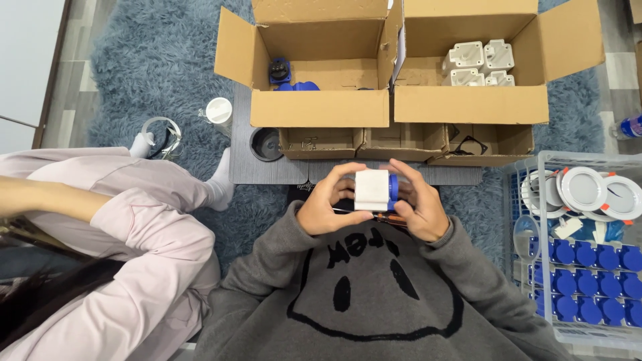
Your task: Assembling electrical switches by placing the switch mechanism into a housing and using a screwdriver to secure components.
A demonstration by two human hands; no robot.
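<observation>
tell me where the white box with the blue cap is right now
In the head view the white box with the blue cap sits centre frame, held between the left hand and right hand, below the cardboard boxes.

Seen from above, the person's two arms, in grey sweatshirt sleeves, bend inward from the elbows so that both hands meet in front of the chest. The left hand (326, 208) is curled, palm facing right, thumb lying along the near side and fingers (341, 175) arched over the top of what it grips. The right hand (420, 210) mirrors it, palm facing left, fingers bent over the far edge and thumb pressed low. Both wrists are level and close together, knuckles turned outward, and the two hands are closed on the same thing between them.
</observation>
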